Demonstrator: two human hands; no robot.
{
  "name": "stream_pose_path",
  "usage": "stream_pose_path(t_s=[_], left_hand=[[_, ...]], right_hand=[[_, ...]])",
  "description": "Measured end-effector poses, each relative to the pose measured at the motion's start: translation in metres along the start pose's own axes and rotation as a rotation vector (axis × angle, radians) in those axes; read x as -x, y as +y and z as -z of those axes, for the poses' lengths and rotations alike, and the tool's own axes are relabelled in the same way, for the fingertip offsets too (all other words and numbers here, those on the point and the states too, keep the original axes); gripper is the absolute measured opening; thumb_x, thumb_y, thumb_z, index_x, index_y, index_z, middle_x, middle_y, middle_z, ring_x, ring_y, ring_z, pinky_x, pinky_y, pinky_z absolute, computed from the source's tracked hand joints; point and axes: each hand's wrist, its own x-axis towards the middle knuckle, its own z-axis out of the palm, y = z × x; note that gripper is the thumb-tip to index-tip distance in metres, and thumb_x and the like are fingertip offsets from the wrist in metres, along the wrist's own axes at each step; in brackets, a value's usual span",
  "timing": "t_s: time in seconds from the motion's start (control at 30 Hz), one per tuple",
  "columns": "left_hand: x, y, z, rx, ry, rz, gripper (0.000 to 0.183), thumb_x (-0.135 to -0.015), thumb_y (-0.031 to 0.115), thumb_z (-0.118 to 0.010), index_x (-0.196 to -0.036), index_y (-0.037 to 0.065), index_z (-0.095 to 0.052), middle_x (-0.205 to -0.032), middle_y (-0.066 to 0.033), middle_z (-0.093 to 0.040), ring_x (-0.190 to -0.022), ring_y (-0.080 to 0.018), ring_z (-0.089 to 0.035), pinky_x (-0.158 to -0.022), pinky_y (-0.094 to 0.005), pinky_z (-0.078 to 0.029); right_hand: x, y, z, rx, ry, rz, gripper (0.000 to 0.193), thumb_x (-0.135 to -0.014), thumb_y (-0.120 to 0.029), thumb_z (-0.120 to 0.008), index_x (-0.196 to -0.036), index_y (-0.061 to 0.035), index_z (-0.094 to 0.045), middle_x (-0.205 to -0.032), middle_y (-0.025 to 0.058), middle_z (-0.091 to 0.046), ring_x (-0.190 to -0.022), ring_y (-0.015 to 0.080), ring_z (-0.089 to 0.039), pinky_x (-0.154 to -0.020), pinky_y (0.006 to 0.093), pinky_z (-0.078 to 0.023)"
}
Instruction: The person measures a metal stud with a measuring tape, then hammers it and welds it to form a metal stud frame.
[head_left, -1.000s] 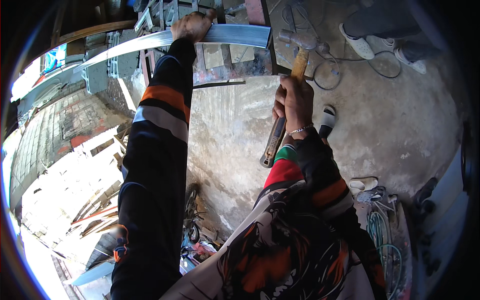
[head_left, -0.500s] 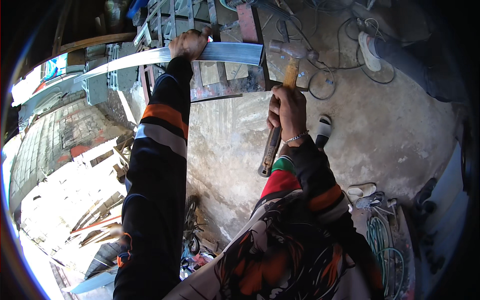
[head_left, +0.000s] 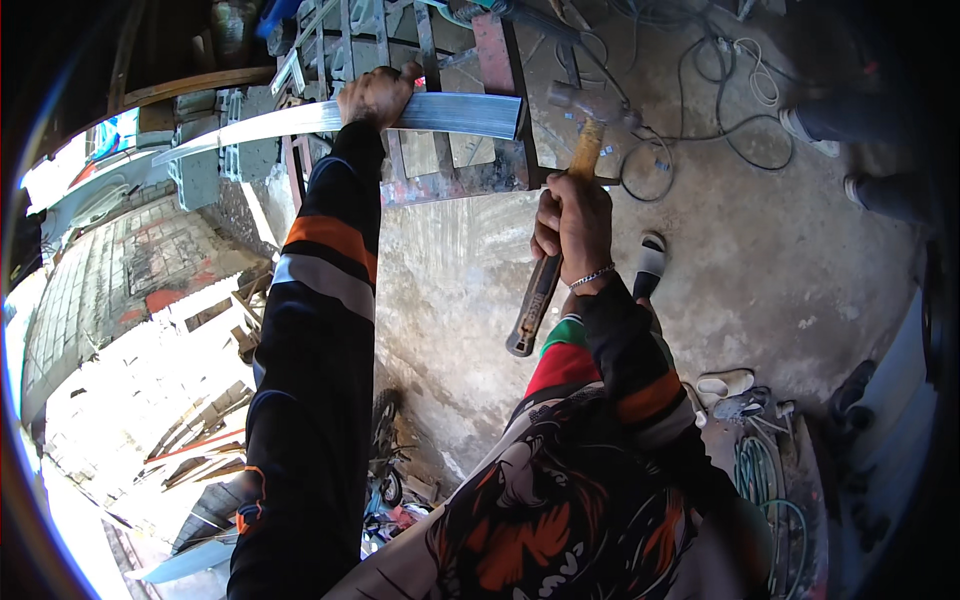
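Down on a rough concrete floor (head_left: 800,260), stained and dusty, somewhere outdoors or half-open, with sunlit brick paving (head_left: 110,290) off to the left. Up top, a rusty metal frame (head_left: 470,120) with bars and slats, carrying a long shiny metal strip (head_left: 460,113) laid across it. Left hand (head_left: 375,97) clamped over that strip, fingers wrapped around its top edge, arm stretched straight out. Right hand (head_left: 572,222) clenched around a hammer (head_left: 560,215), gripping the handle about midway; wooden upper part, dark rubbery lower end sticking out below the fist, steel head just right of the strip's cut end and close to the frame's corner. Whether head and frame touch, can't tell.

No real containers anywhere, just loose stuff: tangled cables (head_left: 700,90) on the floor at top right, a coiled green hose (head_left: 765,480) at lower right.

Plenty of bare floor in the middle and right; frame edge crowds the top, clutter hugs the lower right rim.
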Motion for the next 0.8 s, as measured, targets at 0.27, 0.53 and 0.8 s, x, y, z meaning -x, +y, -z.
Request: stream_pose_path(t_s=[0.27, 0.53, 0.8], left_hand=[[-0.002, 0.003, 0.005, -0.013, -0.025, 0.042, 0.071, -0.096, 0.065, -0.034, -0.104, 0.008, -0.076, -0.107, -0.0215, -0.071, -0.108, -0.0383, -0.066, -0.098, -0.0467, -0.047], [0.002, 0.006, 0.011, -0.013, -0.078, 0.030, 0.072, -0.097, 0.063, -0.031, -0.102, 0.007, -0.076, -0.104, -0.0227, -0.072, -0.104, -0.0380, -0.068, -0.094, -0.0466, -0.050], [-0.001, 0.006, 0.012, 0.046, -0.091, 0.082, 0.074, -0.094, 0.064, -0.033, -0.100, 0.002, -0.073, -0.105, -0.0268, -0.069, -0.105, -0.0410, -0.065, -0.096, -0.0480, -0.046]], right_hand=[[0.004, -0.014, 0.010, -0.045, 0.077, 0.002, 0.028, -0.094, -0.025, -0.056, -0.072, -0.0083, -0.048, -0.052, -0.0007, -0.040, -0.033, 0.0133, -0.038, -0.036, 0.0336, -0.039], [0.000, 0.000, -0.005, 0.028, 0.117, -0.061, 0.026, -0.093, -0.023, -0.056, -0.074, -0.0092, -0.048, -0.051, -0.0011, -0.039, -0.032, 0.0137, -0.039, -0.034, 0.0338, -0.039], [0.000, -0.014, 0.006, 0.102, 0.023, -0.089, 0.026, -0.094, -0.025, -0.058, -0.075, -0.0089, -0.048, -0.054, -0.0005, -0.043, -0.034, 0.0125, -0.040, -0.035, 0.0321, -0.039]])
